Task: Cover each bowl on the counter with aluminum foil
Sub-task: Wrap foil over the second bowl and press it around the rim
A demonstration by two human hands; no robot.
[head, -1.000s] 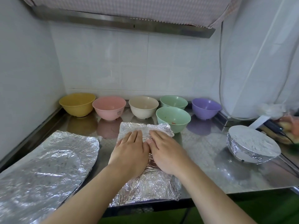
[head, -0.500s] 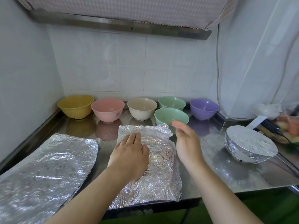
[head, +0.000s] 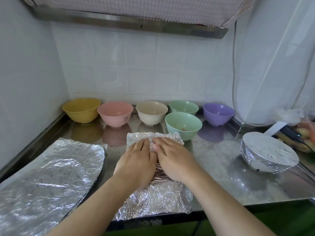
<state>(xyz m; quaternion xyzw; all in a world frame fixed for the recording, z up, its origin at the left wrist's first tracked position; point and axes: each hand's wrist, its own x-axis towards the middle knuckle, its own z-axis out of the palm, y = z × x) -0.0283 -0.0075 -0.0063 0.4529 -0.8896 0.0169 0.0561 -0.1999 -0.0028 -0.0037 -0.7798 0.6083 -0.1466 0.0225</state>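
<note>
Both your hands lie flat, side by side, on the crinkled foil sheet at the front edge of the steel counter: your left hand and right hand press down with fingers straight, thumbs touching, gripping nothing. Behind the sheet stand six uncovered bowls: yellow bowl, pink bowl, cream bowl, far green bowl, near green bowl just beside the foil's far right corner, and purple bowl. A foil-covered bowl sits well apart on your right, and a larger foil sheet lies on your left
</note>
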